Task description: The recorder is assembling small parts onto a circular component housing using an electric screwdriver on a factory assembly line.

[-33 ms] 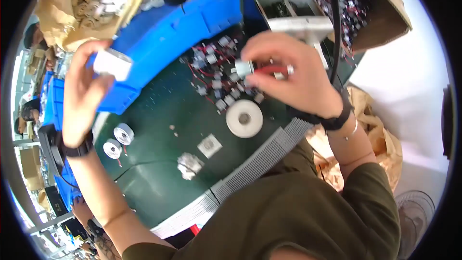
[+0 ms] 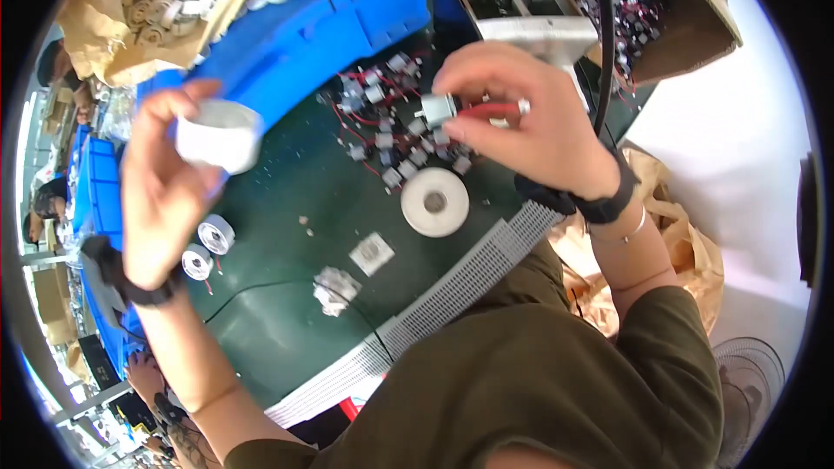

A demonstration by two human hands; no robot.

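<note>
My left hand (image 2: 156,195) grips a white cup-shaped plastic housing (image 2: 217,137) between thumb and fingers, raised above the table's left side. Between the thumb and fingertips of my right hand (image 2: 552,126) is a small silver motor (image 2: 439,110), its shaft pointing left and its red wires running back into the palm. Below that hand lies a heap of similar motors (image 2: 382,141) with red and dark wires. A white round disc (image 2: 434,182) with a grey centre rests just nearer. Two white round housings (image 2: 215,234) with wires sit on the table below my left hand.
A blue bin (image 2: 365,22) crosses the back, beside a paper-lined sack of white parts (image 2: 113,56). At the back right stands a carton of motors (image 2: 686,26). A white square piece (image 2: 372,254) and a crumpled white wad (image 2: 334,291) lie near the perforated edge strip (image 2: 469,274).
My left hand has shifted a little right and nearer with the white housing, which is turned differently. My right hand still holds the motor, and the view has shifted slightly.
</note>
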